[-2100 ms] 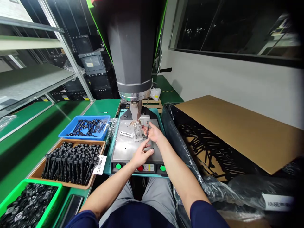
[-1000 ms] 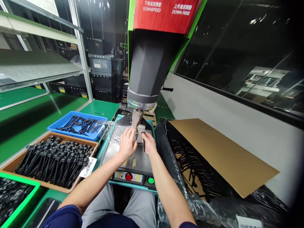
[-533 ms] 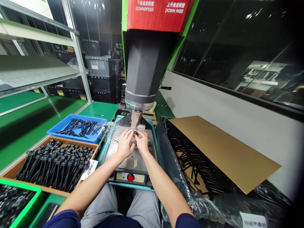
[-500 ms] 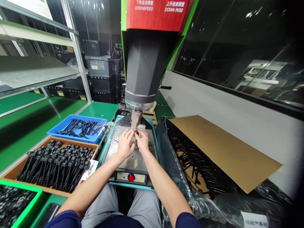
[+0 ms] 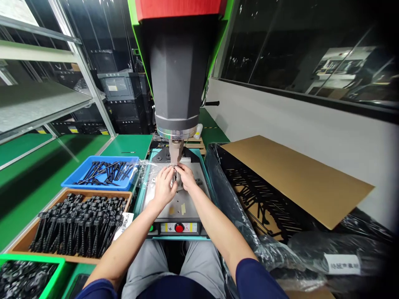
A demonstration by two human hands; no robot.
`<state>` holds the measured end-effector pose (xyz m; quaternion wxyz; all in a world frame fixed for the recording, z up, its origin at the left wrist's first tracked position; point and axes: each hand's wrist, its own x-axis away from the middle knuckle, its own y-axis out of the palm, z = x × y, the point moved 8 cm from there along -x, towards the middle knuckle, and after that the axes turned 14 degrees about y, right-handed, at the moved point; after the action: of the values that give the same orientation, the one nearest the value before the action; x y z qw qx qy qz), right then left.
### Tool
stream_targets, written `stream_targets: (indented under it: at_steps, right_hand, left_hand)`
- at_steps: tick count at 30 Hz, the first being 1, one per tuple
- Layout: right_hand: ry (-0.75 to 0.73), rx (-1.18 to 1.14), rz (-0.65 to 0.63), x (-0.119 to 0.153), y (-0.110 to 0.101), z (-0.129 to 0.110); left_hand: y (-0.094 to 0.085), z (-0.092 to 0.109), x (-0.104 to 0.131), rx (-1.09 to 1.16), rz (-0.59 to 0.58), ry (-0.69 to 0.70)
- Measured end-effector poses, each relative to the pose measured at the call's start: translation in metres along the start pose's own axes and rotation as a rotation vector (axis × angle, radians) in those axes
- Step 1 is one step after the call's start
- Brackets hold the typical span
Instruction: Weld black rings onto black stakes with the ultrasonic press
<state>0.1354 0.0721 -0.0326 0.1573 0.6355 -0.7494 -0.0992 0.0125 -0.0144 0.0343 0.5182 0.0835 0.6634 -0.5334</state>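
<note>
Both hands meet under the metal tip of a press machine, above its grey metal base plate. My left hand has its fingers curled in at a small dark part. From the right, my right hand reaches to the same spot with its fingertips together. The part is mostly hidden between the fingers, and its shape is hard to make out. A red button sits on the front of the base.
At left stand a blue tray with black rods, an orange-brown tray packed with black ribbed parts and a green bin. A plastic-lined box with a cardboard sheet is at right. Metal shelving rises at back left.
The camera view has shifted, with the machine head now further left and higher. Both hands stay under the tip; the fingers have moved slightly around the small dark part.
</note>
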Motion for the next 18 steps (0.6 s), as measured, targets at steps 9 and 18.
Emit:
stream_targets:
  at_steps: [9, 18]
  right_hand:
    - [0.198, -0.146, -0.063, 0.000, -0.008, 0.006]
    - [0.266, -0.122, -0.060, -0.015, -0.013, -0.007]
  left_hand:
    - [0.006, 0.004, 0.004, 0.008, -0.030, 0.020]
    - [0.010, 0.014, 0.011, 0.024, -0.065, 0.062]
